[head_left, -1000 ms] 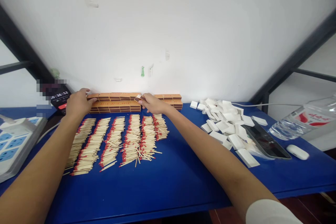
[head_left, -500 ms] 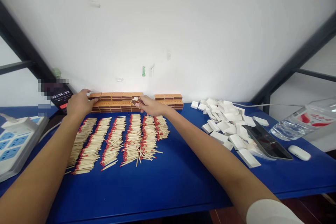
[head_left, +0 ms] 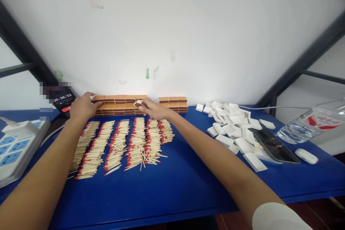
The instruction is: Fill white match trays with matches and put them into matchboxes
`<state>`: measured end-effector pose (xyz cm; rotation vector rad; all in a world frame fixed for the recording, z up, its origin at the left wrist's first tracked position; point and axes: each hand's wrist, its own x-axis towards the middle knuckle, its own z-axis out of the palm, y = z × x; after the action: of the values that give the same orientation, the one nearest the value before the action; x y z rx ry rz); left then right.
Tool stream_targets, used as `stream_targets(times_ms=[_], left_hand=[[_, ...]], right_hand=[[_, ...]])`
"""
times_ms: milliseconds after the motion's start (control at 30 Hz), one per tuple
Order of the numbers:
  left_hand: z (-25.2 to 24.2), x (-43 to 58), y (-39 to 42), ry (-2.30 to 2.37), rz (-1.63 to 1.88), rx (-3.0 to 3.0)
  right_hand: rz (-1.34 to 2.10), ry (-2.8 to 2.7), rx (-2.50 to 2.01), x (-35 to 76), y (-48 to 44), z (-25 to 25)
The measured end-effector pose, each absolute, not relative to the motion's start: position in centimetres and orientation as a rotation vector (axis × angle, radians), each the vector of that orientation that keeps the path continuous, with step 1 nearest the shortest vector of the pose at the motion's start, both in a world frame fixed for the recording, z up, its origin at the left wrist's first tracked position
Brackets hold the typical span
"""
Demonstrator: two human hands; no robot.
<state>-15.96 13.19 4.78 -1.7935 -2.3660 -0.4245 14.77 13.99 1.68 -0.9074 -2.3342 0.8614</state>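
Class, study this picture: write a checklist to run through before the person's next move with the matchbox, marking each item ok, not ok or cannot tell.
1. Right hand pinches the matchbox: ok.
2. Left hand touches the left end of the orange row: ok.
3. Orange row and shorter stack stand apart, with a gap between them: ok.
4. Match rows lie tidy: not ok, some lie crosswise at the near ends.
5. Held matchbox is filled: cannot tell.
6. White trays lie clear of both hands: ok.
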Motion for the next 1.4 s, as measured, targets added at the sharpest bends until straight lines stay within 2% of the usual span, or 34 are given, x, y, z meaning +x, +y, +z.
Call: stream_targets(times_ms=[167,400,467,633,767,867,1033,1167,1300,1400], left_hand=[[4.6,-16.2,13.3,-2.368,-0.439,-1.809],[4.4,-16.4,13.4,-2.337,-0.429,-1.852],[4.4,-16.3,13.4,-2.341,-0.426,-1.852],[4.6,-16.1,13.3,-2.336,-0.437,-1.841],[4.7,-16.0,13.0,-2.309,-0.487,-1.781],[4.9,-15.8,12.9,-2.279,-0.52,-1.766],[4.9,-15.7,13.0,-2.252,-0.542,-1.807],[5.0,-15.5,12.7,-2.208,-0.547,-1.822],[5.6,-14.9,12.2,-1.921,-0.694,-1.817],[5.8,-14.3,12.5,-1.715,-0.677,-2.029]], right_hand=[[0.793,-2.426,-0.868,13.3,15.2,1.9],[0.885,-2.481,-0.858,11.1,16.3,3.7],[0.749,-2.5,-0.931,11.0,15.9,3.9],[0.163,-2.587,-1.16,10.2,14.1,3.3],[-0.22,-2.608,-1.188,7.7,13.3,2.6],[-0.368,-2.578,-1.175,5.9,13.3,2.0],[-0.439,-2.55,-1.188,4.8,13.3,1.4],[-0.371,-2.519,-1.261,6.2,13.2,2.3],[-0.254,-2.448,-1.329,8.1,13.1,3.5],[-0.19,-2.441,-1.267,8.7,13.0,3.4]])
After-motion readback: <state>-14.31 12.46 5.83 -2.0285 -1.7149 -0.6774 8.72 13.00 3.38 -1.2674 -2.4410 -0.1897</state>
